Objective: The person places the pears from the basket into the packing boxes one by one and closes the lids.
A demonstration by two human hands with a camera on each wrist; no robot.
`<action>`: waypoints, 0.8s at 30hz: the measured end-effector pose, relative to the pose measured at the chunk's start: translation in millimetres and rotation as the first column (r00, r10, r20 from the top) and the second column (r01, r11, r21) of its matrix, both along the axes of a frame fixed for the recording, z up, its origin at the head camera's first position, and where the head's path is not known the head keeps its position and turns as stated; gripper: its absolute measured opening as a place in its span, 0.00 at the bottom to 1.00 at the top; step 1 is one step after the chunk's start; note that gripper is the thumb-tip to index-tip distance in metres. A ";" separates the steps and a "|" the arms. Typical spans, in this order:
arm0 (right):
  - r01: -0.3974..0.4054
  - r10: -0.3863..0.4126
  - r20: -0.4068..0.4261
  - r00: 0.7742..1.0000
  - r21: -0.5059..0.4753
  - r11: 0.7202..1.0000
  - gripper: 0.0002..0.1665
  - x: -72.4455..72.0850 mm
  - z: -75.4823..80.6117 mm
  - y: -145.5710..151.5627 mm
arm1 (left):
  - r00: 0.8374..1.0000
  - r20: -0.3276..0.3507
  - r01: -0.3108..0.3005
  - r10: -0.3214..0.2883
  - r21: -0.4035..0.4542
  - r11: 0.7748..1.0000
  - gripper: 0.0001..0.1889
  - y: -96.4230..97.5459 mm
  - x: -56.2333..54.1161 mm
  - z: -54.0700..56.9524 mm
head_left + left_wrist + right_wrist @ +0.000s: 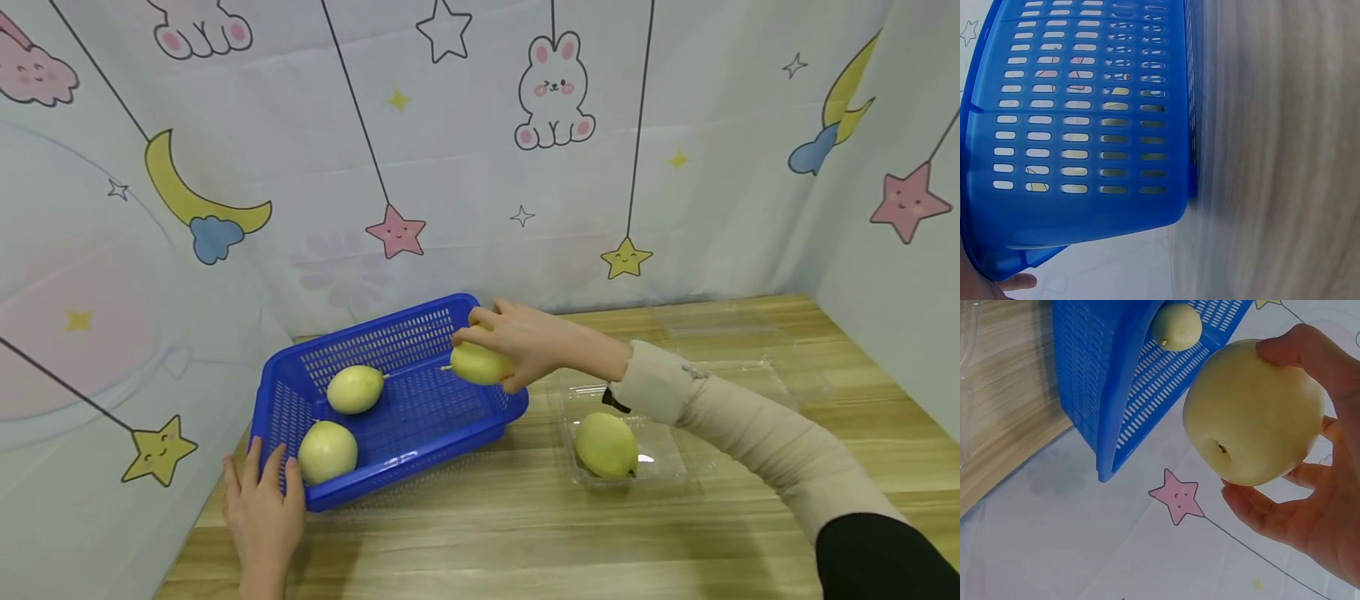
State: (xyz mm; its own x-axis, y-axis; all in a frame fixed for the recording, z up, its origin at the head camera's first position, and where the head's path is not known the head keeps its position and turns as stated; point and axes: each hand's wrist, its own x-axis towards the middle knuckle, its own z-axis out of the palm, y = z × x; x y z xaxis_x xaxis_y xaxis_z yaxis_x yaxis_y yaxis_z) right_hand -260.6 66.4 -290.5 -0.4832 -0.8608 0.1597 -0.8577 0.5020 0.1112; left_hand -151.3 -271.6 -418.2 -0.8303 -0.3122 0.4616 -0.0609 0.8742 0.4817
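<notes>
My right hand (525, 337) grips a yellow-green pear (480, 363) over the right end of a blue plastic basket (420, 408). In the right wrist view the thumb and fingers curl round this pear (1254, 412), its blossom end facing the camera. Two more pears lie in the basket's left part, one pear (356, 389) farther back and another pear (327, 452) at the front corner. My left hand (264, 504) rests on the basket's left rim with its fingers spread; the left wrist view shows mostly the basket's slotted wall (1079, 125).
Right of the basket, a clear plastic container (667, 458) holds one pear (607, 445). Its transparent lid (738, 333) seems to lie behind it. A printed curtain (480, 167) closes off the back and sides of the wooden table (480, 542).
</notes>
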 end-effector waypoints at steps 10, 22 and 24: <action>0.035 -0.035 0.031 0.999 0.007 0.999 0.41 13.6 0.2 16.4 | 1.000 -0.018 0.004 -0.004 -0.009 1.000 0.20 0.0 -0.9 -2.0; 0.060 -0.060 0.039 0.997 0.017 0.998 0.39 21.5 -8.5 34.0 | 1.000 -0.009 0.000 0.000 -0.006 1.000 0.20 -0.4 -0.7 -3.2; 0.067 -0.068 0.055 0.996 0.012 0.998 0.39 21.9 -10.7 37.2 | 1.000 -0.005 -0.001 0.001 -0.008 1.000 0.20 -0.3 -0.7 -2.6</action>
